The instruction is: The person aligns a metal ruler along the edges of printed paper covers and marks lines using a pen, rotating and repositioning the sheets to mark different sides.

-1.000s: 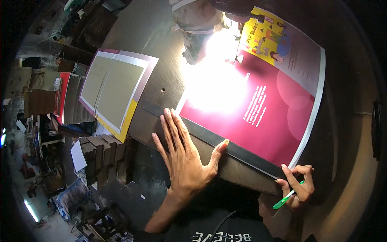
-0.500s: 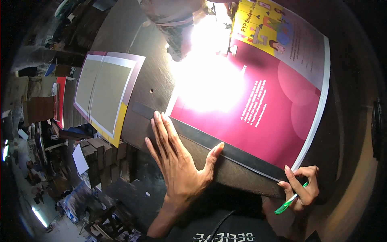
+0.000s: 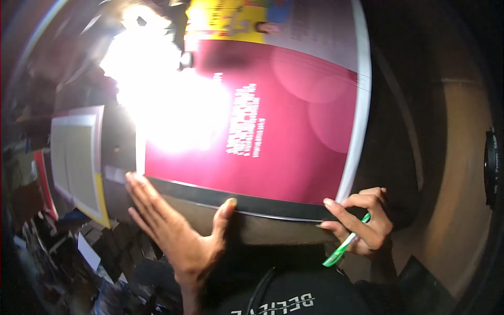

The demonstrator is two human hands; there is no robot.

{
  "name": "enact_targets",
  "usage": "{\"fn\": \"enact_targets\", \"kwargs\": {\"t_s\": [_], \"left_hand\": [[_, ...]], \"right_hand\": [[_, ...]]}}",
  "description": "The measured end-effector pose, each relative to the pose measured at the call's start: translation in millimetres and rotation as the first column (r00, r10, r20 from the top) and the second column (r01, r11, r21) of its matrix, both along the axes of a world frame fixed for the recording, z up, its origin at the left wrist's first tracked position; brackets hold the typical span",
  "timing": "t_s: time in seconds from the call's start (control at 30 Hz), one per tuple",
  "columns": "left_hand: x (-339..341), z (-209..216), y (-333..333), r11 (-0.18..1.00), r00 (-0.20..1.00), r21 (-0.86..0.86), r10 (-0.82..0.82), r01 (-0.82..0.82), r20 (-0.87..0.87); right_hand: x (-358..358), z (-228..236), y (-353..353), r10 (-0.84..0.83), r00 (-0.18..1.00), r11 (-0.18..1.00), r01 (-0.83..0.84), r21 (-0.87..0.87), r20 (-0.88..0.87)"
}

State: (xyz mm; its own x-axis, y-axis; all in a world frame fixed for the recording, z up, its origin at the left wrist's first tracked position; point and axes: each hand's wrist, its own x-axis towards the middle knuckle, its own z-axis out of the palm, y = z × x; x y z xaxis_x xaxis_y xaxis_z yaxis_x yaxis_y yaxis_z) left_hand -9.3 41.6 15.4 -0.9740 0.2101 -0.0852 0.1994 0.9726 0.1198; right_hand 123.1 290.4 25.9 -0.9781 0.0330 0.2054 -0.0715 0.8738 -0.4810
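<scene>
Compared with half a second before, the whole view had swung, so that the large glossy printed sheet (image 3: pixel 299 163), magenta with yellow and grey areas and a white border, appeared farther left, its near edge running more level. The long, flat black strip (image 3: pixel 278 208) lay along that edge as before. Both hands had kept their places on it, so the sheet and strip seemed to remain lined up.

The left hand (image 3: pixel 181 231) was spread, fingertips on the strip's left part, thumb reaching to its middle. The right hand (image 3: pixel 370 223) was curled, thumb and forefinger pinching at the strip's right end; whether they also gripped the sheet's corner could not be told. A slim green-and-white pen (image 3: pixel 345 244) was held among its fingers.

Dim, blurred clutter (image 3: pixel 39 247) filled the room at left. The dark brown worktop (image 3: pixel 278 234) carried the sheet, partly lost in white glare (image 3: pixel 173 100). At left lay a grey board with a white-and-yellow border (image 3: pixel 76 157), and nearer, a small white card (image 3: pixel 88 251).
</scene>
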Motion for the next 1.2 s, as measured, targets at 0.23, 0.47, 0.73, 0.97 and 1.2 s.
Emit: {"fn": "enact_targets", "kwargs": {"t_s": [0.23,0.47,0.73,0.97,1.2], "left_hand": [[5.0,-11.1,4.6,0.999,0.999,-0.002,-0.037,0.037,-0.033],[5.3,-14.6,-2.2,0.998,0.998,0.008,-0.054,0.054,-0.046],[2.9,-17.4,-4.0,0.998,0.996,0.004,-0.063,0.063,-0.066],[2.2,-19.6,-6.9,0.997,0.993,-0.005,-0.079,0.079,-0.084],[1.8,-22.1,-8.3,0.997,0.993,-0.006,-0.082,0.081,-0.089]], "right_hand": [[27.4,-8.7,6.2,-0.099,0.988,0.993,0.105,0.050,-0.115],[28.7,-8.9,1.9,-0.116,0.988,0.992,0.121,0.045,-0.104],[26.5,-13.4,1.3,-0.107,0.984,0.988,0.121,0.094,-0.139],[23.7,-12.7,-0.8,-0.144,0.983,0.987,0.151,0.051,-0.114],[26.6,-8.6,1.1,-0.129,0.990,0.991,0.131,0.032,-0.051]]}}
